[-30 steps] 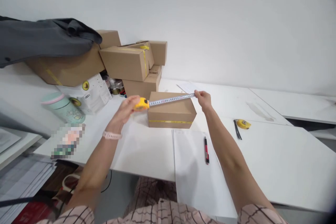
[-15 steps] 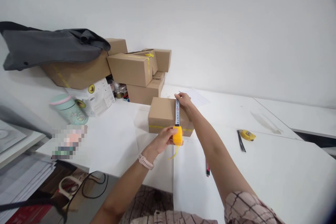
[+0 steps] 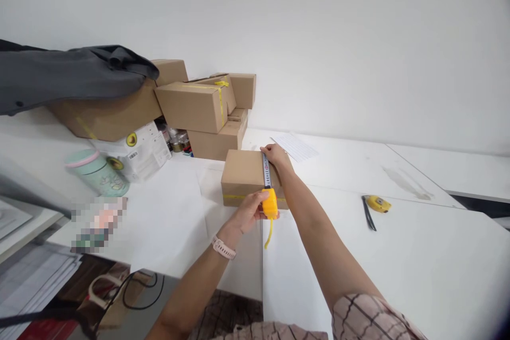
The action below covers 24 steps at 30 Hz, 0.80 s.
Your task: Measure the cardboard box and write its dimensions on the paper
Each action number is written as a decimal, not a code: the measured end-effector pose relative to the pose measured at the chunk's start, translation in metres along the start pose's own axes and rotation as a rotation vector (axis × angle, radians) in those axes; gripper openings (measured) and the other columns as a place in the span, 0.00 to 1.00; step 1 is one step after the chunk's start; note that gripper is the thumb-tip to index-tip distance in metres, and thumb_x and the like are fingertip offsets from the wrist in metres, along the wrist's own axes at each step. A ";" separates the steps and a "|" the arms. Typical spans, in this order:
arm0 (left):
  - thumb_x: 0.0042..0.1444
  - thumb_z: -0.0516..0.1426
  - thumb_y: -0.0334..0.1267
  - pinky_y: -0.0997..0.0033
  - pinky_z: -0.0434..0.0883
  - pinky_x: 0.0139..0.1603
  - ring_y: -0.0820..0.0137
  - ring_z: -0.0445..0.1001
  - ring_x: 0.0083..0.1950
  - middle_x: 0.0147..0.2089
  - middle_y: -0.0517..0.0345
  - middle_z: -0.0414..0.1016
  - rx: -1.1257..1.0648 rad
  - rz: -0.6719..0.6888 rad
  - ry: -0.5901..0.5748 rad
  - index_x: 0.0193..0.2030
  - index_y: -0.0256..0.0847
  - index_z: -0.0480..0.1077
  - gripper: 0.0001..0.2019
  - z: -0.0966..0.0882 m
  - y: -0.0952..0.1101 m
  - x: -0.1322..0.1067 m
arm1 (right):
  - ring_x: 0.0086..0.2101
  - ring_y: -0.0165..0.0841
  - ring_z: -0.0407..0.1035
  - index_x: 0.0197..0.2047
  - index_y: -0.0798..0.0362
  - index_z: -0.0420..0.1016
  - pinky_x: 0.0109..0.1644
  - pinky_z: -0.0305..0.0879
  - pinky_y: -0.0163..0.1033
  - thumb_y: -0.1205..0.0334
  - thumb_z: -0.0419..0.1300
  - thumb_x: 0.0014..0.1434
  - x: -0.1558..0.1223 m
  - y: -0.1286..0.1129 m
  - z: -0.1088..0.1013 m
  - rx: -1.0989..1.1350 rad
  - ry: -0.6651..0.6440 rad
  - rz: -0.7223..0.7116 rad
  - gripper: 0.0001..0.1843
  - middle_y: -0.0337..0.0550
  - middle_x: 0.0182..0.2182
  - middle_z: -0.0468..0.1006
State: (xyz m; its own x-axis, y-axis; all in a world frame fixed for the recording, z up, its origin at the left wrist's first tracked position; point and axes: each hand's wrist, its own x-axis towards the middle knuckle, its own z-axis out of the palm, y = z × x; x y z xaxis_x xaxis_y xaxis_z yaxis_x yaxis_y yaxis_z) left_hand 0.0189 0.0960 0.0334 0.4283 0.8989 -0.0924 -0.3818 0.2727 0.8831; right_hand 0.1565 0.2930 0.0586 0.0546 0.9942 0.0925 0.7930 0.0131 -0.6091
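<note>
A small cardboard box (image 3: 244, 170) with yellow tape round its side sits on the white table in front of me. My left hand (image 3: 252, 212) grips the yellow case of a tape measure (image 3: 270, 203) at the box's near edge; a yellow strap dangles below. The pulled-out blade (image 3: 266, 171) lies across the box top, front to back. At the far edge, my right hand (image 3: 278, 157) pinches the blade's end between thumb and fingers and rests over the box's right part, hiding some of it.
A second yellow tape measure (image 3: 377, 203) with a black strap lies to the right. Behind the box is a printed sheet (image 3: 295, 147). Stacked cartons (image 3: 193, 106), a dark cloth (image 3: 71, 74) and a mint tumbler (image 3: 98, 172) stand at the left. White paper (image 3: 167, 212) covers the table there.
The view has shifted slightly. The blade still spans the box top, now tilted a little, and the strap has swung to hang straighter. Both hands keep their hold.
</note>
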 end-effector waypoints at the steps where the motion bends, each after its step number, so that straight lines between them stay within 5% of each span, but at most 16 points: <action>1: 0.52 0.65 0.58 0.55 0.77 0.47 0.62 0.80 0.35 0.38 0.51 0.75 -0.004 0.002 0.003 0.39 0.36 0.72 0.24 0.000 0.000 0.000 | 0.45 0.41 0.74 0.35 0.49 0.78 0.56 0.60 0.45 0.47 0.56 0.65 0.000 0.000 0.000 0.001 0.003 -0.012 0.17 0.46 0.37 0.82; 9: 0.52 0.63 0.57 0.57 0.76 0.44 0.65 0.78 0.32 0.37 0.52 0.74 0.036 -0.017 -0.032 0.39 0.36 0.72 0.23 0.000 0.004 0.008 | 0.44 0.41 0.73 0.35 0.49 0.78 0.55 0.60 0.45 0.48 0.57 0.65 -0.006 -0.002 -0.002 0.048 0.000 -0.016 0.16 0.46 0.36 0.82; 14: 0.49 0.67 0.51 0.63 0.75 0.43 0.66 0.76 0.38 0.45 0.51 0.73 0.180 0.034 0.021 0.47 0.38 0.72 0.24 -0.019 0.012 -0.021 | 0.48 0.40 0.72 0.50 0.52 0.77 0.55 0.64 0.43 0.38 0.46 0.68 -0.025 -0.001 -0.037 0.394 0.115 -0.105 0.30 0.49 0.47 0.81; 16: 0.49 0.68 0.50 0.66 0.74 0.41 0.67 0.75 0.39 0.46 0.52 0.73 0.232 0.055 -0.050 0.51 0.41 0.71 0.25 -0.030 0.009 -0.045 | 0.50 0.40 0.71 0.57 0.53 0.75 0.55 0.65 0.43 0.32 0.42 0.67 -0.053 0.004 -0.056 0.533 0.173 -0.154 0.37 0.52 0.51 0.79; 20: 0.50 0.68 0.47 0.69 0.72 0.38 0.67 0.73 0.39 0.43 0.55 0.72 0.391 -0.097 -0.265 0.54 0.44 0.70 0.26 -0.036 -0.006 -0.093 | 0.42 0.38 0.75 0.65 0.46 0.70 0.47 0.72 0.44 0.29 0.44 0.65 -0.139 0.024 -0.079 0.734 0.071 -0.234 0.39 0.49 0.50 0.80; 24: 0.45 0.69 0.41 0.66 0.72 0.46 0.64 0.72 0.45 0.47 0.55 0.74 0.572 -0.232 -0.347 0.55 0.44 0.71 0.28 -0.030 -0.025 -0.119 | 0.33 0.35 0.72 0.51 0.47 0.79 0.38 0.73 0.44 0.36 0.61 0.59 -0.210 0.052 -0.078 0.744 0.134 -0.154 0.27 0.46 0.39 0.80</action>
State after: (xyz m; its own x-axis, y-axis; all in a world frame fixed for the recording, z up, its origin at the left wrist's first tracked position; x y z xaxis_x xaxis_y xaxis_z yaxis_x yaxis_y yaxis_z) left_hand -0.0477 -0.0076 0.0086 0.7188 0.6527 -0.2394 0.2002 0.1354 0.9704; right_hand 0.2333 0.0761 0.0687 0.0877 0.9545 0.2850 0.1838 0.2656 -0.9464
